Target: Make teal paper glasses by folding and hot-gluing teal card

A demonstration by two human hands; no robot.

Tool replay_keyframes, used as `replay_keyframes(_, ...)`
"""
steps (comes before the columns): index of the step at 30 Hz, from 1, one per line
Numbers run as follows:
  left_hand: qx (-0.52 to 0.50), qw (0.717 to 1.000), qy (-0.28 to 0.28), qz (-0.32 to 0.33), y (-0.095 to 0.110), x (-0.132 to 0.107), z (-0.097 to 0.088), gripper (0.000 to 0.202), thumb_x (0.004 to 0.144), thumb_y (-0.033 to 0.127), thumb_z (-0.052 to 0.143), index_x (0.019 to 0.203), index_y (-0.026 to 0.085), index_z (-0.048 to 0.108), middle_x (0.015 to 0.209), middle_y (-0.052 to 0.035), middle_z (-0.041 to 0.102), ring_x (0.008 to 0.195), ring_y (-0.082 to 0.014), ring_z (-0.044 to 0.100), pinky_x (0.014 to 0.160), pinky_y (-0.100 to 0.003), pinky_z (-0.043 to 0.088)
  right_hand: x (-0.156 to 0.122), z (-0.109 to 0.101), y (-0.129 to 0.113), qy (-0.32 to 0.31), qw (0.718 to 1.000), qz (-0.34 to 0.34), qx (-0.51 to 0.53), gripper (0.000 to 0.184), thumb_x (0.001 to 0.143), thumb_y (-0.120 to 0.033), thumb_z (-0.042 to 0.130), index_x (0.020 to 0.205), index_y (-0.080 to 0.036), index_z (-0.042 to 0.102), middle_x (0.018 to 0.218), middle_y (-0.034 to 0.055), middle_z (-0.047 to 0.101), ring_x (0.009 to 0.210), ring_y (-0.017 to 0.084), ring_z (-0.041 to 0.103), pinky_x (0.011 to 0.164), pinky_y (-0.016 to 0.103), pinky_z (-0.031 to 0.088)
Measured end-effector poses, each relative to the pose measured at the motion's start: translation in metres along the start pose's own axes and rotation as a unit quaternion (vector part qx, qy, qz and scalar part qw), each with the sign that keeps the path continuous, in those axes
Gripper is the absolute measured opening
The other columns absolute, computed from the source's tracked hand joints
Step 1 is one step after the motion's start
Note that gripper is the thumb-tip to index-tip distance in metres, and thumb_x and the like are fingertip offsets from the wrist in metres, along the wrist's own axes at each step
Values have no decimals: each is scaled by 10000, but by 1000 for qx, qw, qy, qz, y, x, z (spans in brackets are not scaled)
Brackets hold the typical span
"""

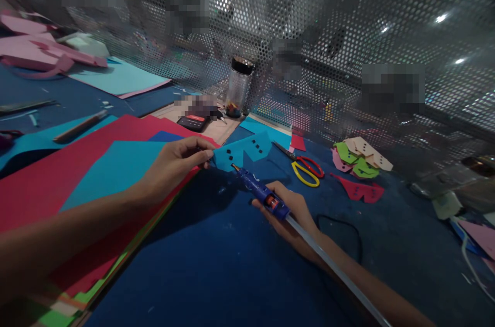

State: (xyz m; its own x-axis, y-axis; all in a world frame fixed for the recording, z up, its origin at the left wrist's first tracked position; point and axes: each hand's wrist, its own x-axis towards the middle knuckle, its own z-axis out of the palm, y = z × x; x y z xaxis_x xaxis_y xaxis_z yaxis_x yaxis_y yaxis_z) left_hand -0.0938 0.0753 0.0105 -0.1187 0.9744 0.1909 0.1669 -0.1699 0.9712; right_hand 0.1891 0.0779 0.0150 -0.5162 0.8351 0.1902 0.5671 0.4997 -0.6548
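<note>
Pinched at its left end, a light-blue paper mask (253,150) with small dark diamond shapes is held up by my left hand (181,159). My right hand (296,208) is wrapped round a blue hot glue gun (261,192), from whose back a long clear glue stick (332,262) trails. The gun's nozzle is at the lower edge of the mask; whether it touches the paper I cannot tell. Scissors (305,169) with one red and one yellow handle lie beyond the gun. A red paper mask (359,190) lies to the right of them.
Coloured paper sheets (96,162) are stacked at left. A lidded jar (236,87) and a phone (191,121) stand or lie toward the perforated metal panel (348,12). Several paper masks (361,154) are piled at right. A black cord (358,234) curves near my right forearm.
</note>
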Motion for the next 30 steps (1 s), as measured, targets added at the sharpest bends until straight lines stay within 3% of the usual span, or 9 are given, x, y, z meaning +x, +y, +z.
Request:
replay_keyframes(6, -7, 1000, -6, -1, 2, -1, 1, 169, 889, 385, 729, 884, 216, 727, 757, 3, 667, 735, -147, 600, 703, -272, 465, 1, 3, 9, 2, 1000, -19, -16, 136, 881, -300, 680, 998, -234, 656, 769, -23, 725, 633, 150, 661, 606, 221, 415)
replay_keyframes(13, -6, 1000, -14, -1, 2, -1, 2, 182, 896, 408, 727, 897, 227, 721, 751, 15, 659, 736, -146, 601, 697, -262, 460, 2, 6, 17, 10, 998, -20, -55, 212, 803, -186, 672, 1005, -249, 663, 768, -36, 720, 664, 161, 670, 629, 226, 416)
replay_keyframes(30, 17, 1000, -11, 0, 4, -2, 2, 198, 891, 430, 713, 890, 232, 717, 746, -1, 667, 723, -173, 616, 690, -278, 485, 3, 8, 19, 6, 999, -13, -50, 157, 853, -246, 674, 1009, -242, 654, 791, -19, 731, 666, 169, 670, 628, 236, 410)
